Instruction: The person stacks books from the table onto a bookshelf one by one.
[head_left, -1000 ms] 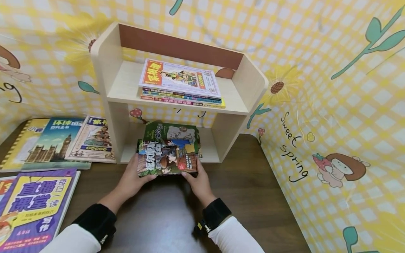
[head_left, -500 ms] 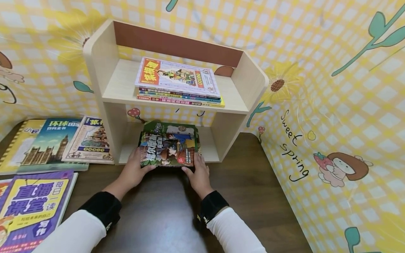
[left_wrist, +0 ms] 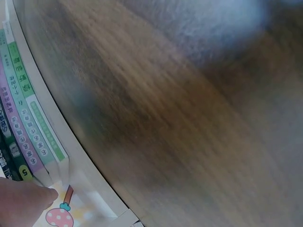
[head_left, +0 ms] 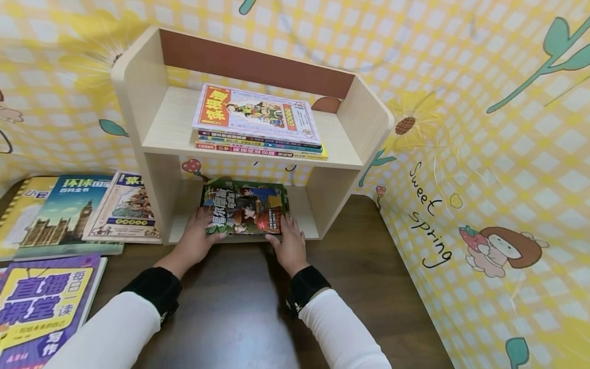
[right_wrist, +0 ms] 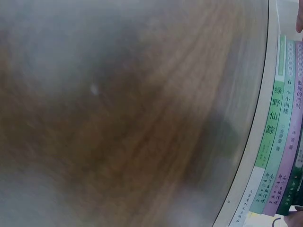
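A stack of books lies on the lower shelf of the bookcase. Its top book (head_left: 246, 207), a comic-style cover with white lettering, nearly lines up with those beneath. My left hand (head_left: 195, 238) rests at the stack's left side, thumb by the front corner; my right hand (head_left: 289, 243) lies likewise at the right side. In the left wrist view, a finger of the left hand (left_wrist: 23, 201) is close to the book spines (left_wrist: 21, 94), which are green, teal, pink and dark. The right wrist view shows those spines (right_wrist: 274, 123) with only bits of fingers at the frame edge.
The pale wooden bookcase (head_left: 161, 195) carries another book stack (head_left: 258, 118) on its upper shelf. Left of it, several books, including a blue one (head_left: 60, 215) and a purple one (head_left: 46, 307), lie on the dark table (head_left: 239, 302). A yellow checked cloth (head_left: 461, 154) hangs behind.
The top book has slid back onto the stack in the lower shelf, hiding most of the green cover. Both hands moved forward with it and now lie along the stack's sides.
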Demonstrator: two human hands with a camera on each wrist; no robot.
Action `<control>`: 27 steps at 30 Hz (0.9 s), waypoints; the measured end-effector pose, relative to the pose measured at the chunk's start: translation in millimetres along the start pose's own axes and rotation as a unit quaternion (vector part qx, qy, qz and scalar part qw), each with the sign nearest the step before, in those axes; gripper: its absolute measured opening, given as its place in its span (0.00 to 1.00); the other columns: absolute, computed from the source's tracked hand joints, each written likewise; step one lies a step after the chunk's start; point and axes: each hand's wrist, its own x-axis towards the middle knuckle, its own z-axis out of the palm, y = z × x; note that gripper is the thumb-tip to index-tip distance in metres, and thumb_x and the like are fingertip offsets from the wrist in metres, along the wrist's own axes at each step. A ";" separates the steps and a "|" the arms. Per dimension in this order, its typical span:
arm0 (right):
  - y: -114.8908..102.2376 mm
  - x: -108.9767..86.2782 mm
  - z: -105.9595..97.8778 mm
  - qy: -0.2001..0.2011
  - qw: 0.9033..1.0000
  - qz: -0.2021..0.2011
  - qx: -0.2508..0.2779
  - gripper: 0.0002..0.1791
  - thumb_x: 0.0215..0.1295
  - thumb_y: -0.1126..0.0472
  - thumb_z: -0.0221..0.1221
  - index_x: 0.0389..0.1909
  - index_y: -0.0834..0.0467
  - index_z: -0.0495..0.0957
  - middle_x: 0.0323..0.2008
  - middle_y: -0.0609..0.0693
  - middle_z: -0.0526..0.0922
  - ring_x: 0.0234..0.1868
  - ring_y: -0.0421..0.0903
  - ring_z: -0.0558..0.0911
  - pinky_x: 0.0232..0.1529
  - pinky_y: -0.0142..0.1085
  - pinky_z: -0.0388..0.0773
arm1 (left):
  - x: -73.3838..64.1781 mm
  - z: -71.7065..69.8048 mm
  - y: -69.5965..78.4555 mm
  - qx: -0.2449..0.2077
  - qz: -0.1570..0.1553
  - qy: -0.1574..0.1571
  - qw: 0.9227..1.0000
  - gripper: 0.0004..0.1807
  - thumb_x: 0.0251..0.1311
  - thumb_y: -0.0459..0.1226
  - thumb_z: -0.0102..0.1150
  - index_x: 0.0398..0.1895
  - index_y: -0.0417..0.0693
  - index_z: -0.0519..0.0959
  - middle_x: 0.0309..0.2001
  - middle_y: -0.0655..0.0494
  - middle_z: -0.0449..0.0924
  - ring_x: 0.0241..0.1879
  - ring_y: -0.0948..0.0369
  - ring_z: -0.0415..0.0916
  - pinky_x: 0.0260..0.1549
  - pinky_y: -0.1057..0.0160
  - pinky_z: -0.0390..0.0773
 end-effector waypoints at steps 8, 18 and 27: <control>1.4 13.0 1.8 0.004 1.000 0.010 0.001 0.40 0.67 0.46 0.56 0.74 0.59 0.55 0.74 0.57 0.55 0.75 0.54 0.51 0.69 0.58 0.53 | 13.6 -1.8 1.7 0.003 -0.004 -0.003 1.000 0.41 0.67 0.40 0.56 0.72 0.25 0.47 0.73 0.27 0.26 0.72 0.36 0.24 0.67 0.36 0.42; 2.0 22.0 3.6 0.005 1.000 0.017 0.008 0.40 0.67 0.46 0.56 0.74 0.59 0.55 0.74 0.56 0.55 0.75 0.54 0.52 0.69 0.55 0.56 | 25.8 0.1 -1.1 0.017 -0.009 -0.001 1.000 0.41 0.68 0.39 0.55 0.71 0.23 0.47 0.72 0.26 0.26 0.72 0.36 0.25 0.68 0.37 0.43; 2.9 23.7 0.3 0.007 1.000 0.014 0.020 0.39 0.68 0.48 0.55 0.73 0.62 0.55 0.73 0.58 0.56 0.74 0.55 0.52 0.69 0.55 0.57 | 30.0 0.8 2.5 0.010 -0.007 0.001 1.000 0.47 0.68 0.39 0.55 0.72 0.24 0.34 0.72 0.25 0.26 0.72 0.35 0.27 0.67 0.37 0.46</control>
